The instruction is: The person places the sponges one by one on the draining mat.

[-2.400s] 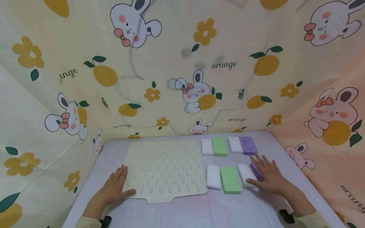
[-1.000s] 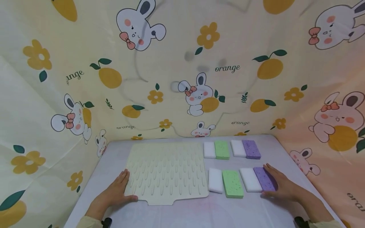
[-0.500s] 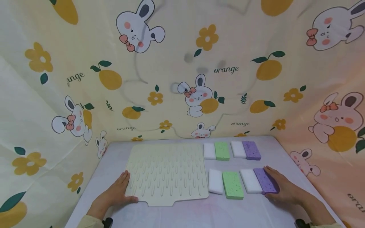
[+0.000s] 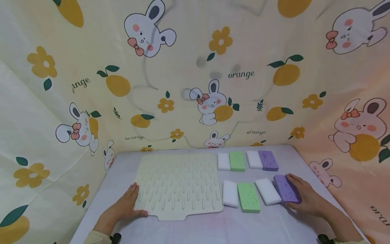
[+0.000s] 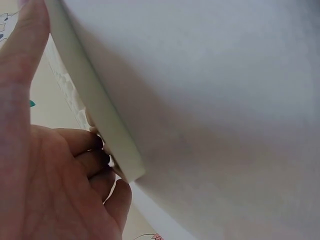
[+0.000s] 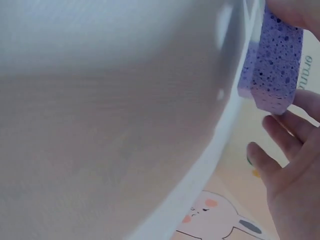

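Observation:
In the head view my right hand (image 4: 304, 196) holds a purple sponge (image 4: 285, 189) by its long sides, thumb near and fingers far. The right wrist view shows that sponge (image 6: 277, 60) pinched at its edge, with the other fingers loosely bent beside it. Just left of it lies a white sponge block (image 4: 268, 191), slightly turned, its lower right corner close to the purple one. My left hand (image 4: 122, 205) rests at the near left corner of a cream ridged drying mat (image 4: 179, 183), fingers along its left side and thumb at its front edge.
Nearer the mat lie another white block (image 4: 230, 194) and a green sponge (image 4: 248, 198). Behind them stand a white block (image 4: 223, 161), a green sponge (image 4: 237, 161), a white block (image 4: 254, 160) and a purple sponge (image 4: 268, 160). Printed cloth (image 4: 182, 67) walls the white table (image 4: 207, 230).
My right hand came down round the near purple sponge, then shifted it slightly away and to the right. The white block beside it turned a little. The left hand stays at the mat.

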`<state>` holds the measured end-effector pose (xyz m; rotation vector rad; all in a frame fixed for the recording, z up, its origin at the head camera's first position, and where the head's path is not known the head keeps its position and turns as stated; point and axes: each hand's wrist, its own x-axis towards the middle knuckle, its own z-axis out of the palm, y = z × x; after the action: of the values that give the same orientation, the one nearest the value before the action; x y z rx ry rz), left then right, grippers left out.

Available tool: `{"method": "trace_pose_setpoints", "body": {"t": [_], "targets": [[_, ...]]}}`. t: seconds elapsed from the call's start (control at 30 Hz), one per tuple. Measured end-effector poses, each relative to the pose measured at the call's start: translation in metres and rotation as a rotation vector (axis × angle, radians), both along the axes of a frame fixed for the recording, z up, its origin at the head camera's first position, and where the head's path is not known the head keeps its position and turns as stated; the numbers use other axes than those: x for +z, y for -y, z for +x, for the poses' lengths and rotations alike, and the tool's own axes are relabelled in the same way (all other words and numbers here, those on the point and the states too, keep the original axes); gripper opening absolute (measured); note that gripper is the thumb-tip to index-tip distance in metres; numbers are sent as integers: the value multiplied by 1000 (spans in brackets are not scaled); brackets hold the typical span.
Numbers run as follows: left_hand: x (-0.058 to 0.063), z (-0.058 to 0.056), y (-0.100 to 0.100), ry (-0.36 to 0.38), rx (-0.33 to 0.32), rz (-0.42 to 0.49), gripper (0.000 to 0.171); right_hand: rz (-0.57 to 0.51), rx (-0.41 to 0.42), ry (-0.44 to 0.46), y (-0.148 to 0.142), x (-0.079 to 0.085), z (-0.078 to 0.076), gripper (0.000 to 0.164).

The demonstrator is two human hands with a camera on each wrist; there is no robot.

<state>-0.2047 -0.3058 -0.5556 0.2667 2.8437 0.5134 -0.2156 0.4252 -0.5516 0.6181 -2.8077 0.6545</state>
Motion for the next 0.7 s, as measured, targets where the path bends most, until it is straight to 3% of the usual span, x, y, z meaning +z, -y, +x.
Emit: {"method": "trace_pose_setpoints", "body": {"t": [0.17,0.27,0.7], "targets": [[0,1,0,1,2,1,139,11,14,-132,2,3,-1,119],[3,1,-1,-5,5,5,138,14,15,-164,10,7,-4,118],[9,1,-6,27,22,13,138,-2,7,-72,38,29,-3,115]]}}
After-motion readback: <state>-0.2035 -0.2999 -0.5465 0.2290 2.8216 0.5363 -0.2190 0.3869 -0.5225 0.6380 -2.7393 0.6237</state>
